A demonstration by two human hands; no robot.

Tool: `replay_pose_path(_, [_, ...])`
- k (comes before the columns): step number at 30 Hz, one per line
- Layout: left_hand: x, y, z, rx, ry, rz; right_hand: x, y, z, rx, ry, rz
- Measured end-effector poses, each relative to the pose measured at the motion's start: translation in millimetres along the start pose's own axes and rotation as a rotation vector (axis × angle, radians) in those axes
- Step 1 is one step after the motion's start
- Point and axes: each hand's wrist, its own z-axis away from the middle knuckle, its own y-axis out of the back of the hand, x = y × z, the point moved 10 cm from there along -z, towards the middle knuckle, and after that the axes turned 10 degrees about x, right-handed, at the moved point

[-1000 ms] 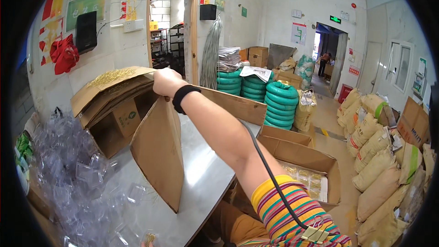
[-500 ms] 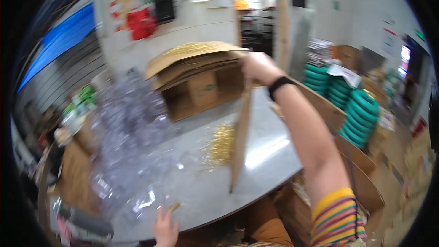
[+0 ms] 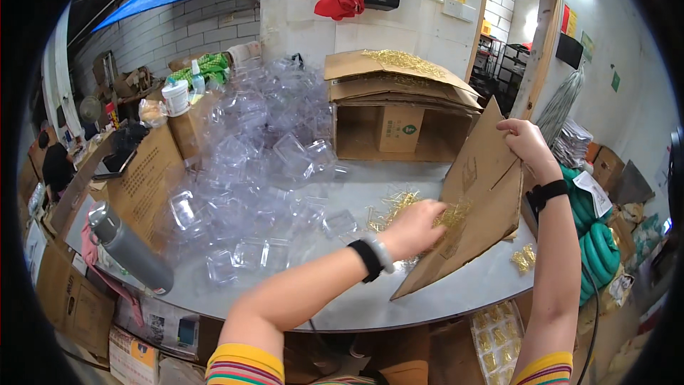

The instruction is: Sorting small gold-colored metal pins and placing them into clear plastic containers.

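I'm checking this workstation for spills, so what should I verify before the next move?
1. Right hand gripping the cardboard sheet: ok, at its upper edge.
2. Cardboard sheet flat on the table: not ok, it is tilted up.
3. Golden pieces in one pile: not ok, they lie in separate places.
4. Left hand free of golden pieces: cannot tell, its fingertips are hard to make out.
5. Grey bottle away from both hands: ok, at the table's left.

Grey desk (image 3: 459, 296) bearing heaped clear plastic boxes (image 3: 249, 164), an open cardboard box (image 3: 360, 132), gold-coloured pieces (image 3: 524, 259) and a grey bottle (image 3: 133, 249).
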Motion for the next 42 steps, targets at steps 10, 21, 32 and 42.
replay_pose_path(10, [16,-68,-70,-0.071,0.139,0.224,14,20,15,0.088,0.06,-0.049])
replay_pose_path(21, [-66,-6,-70,0.19,0.155,0.178,6,-9,-6,0.128,0.027,0.23])
replay_pose_path(32, [-181,39,-7,0.299,0.515,0.2,27,66,24,0.196,-0.113,-0.116])
replay_pose_path(42, [-148,57,4,0.355,0.506,0.369,-3,54,37,0.224,0.131,-0.203])
